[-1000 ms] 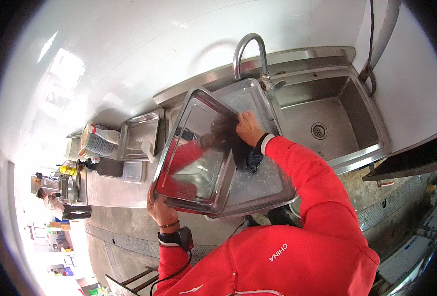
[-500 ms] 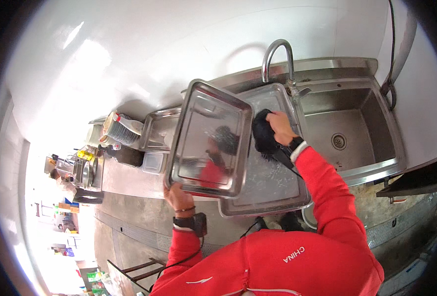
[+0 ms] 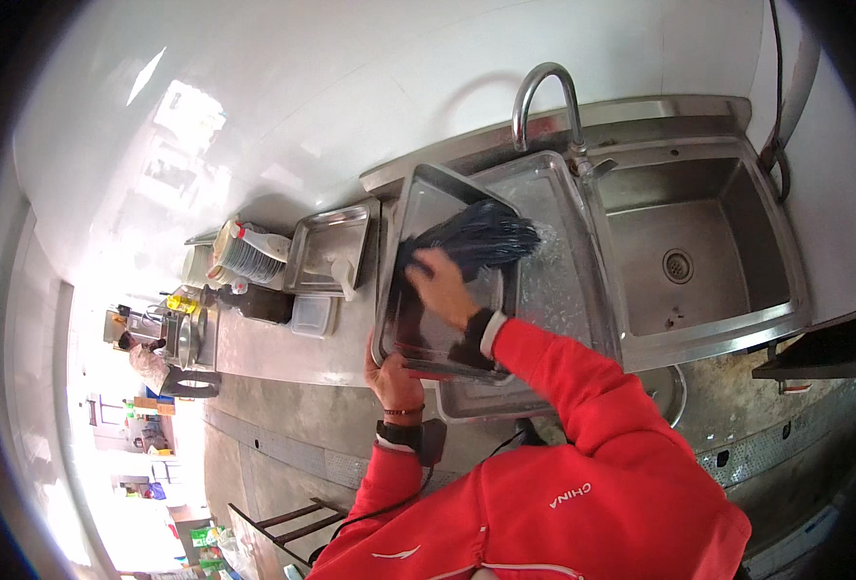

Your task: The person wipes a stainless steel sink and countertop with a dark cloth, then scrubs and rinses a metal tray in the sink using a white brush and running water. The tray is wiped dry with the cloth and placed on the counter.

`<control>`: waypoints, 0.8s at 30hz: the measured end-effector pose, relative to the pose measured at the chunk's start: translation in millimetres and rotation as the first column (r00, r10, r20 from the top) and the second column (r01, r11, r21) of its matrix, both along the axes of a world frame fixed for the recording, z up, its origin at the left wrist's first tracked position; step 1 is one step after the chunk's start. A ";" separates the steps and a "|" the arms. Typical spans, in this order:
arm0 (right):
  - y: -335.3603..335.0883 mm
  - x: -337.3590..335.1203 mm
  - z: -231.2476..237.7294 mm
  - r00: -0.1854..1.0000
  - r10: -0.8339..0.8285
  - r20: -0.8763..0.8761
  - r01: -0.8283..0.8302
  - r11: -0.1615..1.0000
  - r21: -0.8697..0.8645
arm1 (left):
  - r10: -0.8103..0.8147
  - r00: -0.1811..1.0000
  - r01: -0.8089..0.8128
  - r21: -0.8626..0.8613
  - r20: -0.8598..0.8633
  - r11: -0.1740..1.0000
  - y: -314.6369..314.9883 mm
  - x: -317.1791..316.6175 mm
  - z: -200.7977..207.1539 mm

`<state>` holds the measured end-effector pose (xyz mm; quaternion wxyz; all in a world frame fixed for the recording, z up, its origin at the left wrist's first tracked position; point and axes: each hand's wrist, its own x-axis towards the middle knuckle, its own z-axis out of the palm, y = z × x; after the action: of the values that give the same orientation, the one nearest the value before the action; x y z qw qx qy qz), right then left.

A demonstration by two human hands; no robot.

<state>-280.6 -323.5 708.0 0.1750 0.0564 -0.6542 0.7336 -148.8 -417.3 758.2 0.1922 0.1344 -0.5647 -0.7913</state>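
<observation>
My left hand (image 3: 397,385) grips the near left corner of a rectangular metal tray (image 3: 432,189), fingers wrapped round its rim. The tray is tilted, its inside facing me. A dark, bunched cloth (image 3: 481,235) lies across the inside of the tray and streams toward the right rim, smeared a little by motion. My right hand (image 3: 442,292) has its fingers closed on the cloth's lower left part. Beneath the held tray is a larger shallow tray (image 3: 568,290) with wet, foamy streaks, partly hidden.
A steel sink (image 3: 737,290) with a drain is at the right, a curved faucet (image 3: 546,72) behind the trays. On the left counter are another metal tray (image 3: 314,237), a clear plastic container (image 3: 313,316), a dark bottle (image 3: 261,304) and stacked dishes (image 3: 246,259). Another person (image 3: 147,362) is farther left.
My right hand has brought the cloth left, from the larger tray into the held one. The held tray has shifted right and lower, with my left hand still on its corner.
</observation>
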 end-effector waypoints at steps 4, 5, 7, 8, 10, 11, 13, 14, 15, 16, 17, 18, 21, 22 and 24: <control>-9.3 57.3 -10.4 0.930 0.312 -0.196 -0.309 0.950 0.048 | 0.057 0.998 -0.058 -0.117 -0.010 0.991 -5.9 -17.8 0.3; -8.5 67.7 -15.2 0.909 0.377 -0.178 -0.368 0.926 0.085 | 0.074 0.997 -0.076 -0.110 -0.024 0.991 -8.9 -20.9 1.2; -3.6 81.6 -26.6 0.854 0.501 -0.139 -0.483 0.863 0.147 | 0.097 0.994 -0.100 -0.098 -0.040 0.990 -16.0 -23.4 4.0; 0.8 83.8 -33.0 0.841 0.521 -0.142 -0.491 0.847 0.204 | 0.101 0.994 -0.105 -0.093 -0.040 0.990 -19.4 -23.0 5.6; 13.9 86.5 -46.8 0.808 0.573 -0.136 -0.514 0.800 0.309 | 0.101 0.994 -0.103 -0.113 -0.030 0.988 -25.0 -21.1 9.2; 23.5 88.4 -54.0 0.791 0.610 -0.047 -0.539 0.731 0.419 | 0.093 0.996 -0.094 -0.141 -0.020 0.985 -27.4 -20.1 11.8; 44.6 93.8 -66.7 0.784 0.619 0.045 -0.519 0.614 0.595 | 0.069 0.998 -0.069 -0.140 -0.009 0.988 -29.0 -18.1 15.7; 52.0 94.4 -70.3 0.764 0.619 0.181 -0.552 0.481 0.682 | 0.048 0.999 -0.049 -0.115 -0.010 0.992 -28.6 -18.5 17.6; 56.0 95.7 -72.2 0.786 0.608 0.113 -0.486 0.493 0.722 | 0.030 1.000 -0.031 -0.093 -0.006 0.995 -28.5 -17.3 20.1; 61.1 94.3 -73.2 0.796 0.597 0.100 -0.446 0.467 0.764 | 0.015 1.000 -0.015 -0.068 -0.006 0.998 -27.9 -17.0 22.4; 64.5 91.7 -72.8 0.805 0.587 0.084 -0.405 0.440 0.802 | -0.064 0.997 0.063 -0.036 -0.033 0.997 -28.9 -16.1 26.3; 68.0 86.9 -71.5 0.822 0.559 0.106 -0.390 0.418 0.820 | -0.064 0.998 0.064 -0.072 0.000 0.995 -29.6 -15.6 30.3; 82.4 60.8 -66.3 0.878 0.442 0.186 -0.354 0.336 0.873 | -0.113 0.993 0.114 -0.166 0.014 0.980 -36.9 -9.5 46.6; 87.4 49.1 -64.5 0.900 0.373 0.226 -0.349 0.307 0.886 | -0.093 0.993 0.104 -0.175 0.066 0.979 -40.7 -7.8 53.7; 106.7 26.2 -64.3 0.955 0.244 0.168 -0.236 0.286 0.929 | -0.116 0.987 0.137 -0.196 0.115 0.971 -46.5 -3.8 66.3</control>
<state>-254.4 -216.7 643.7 0.0002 0.2470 -0.9399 0.2358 -152.6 -463.8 824.5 0.1247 0.1184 -0.6590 -0.7323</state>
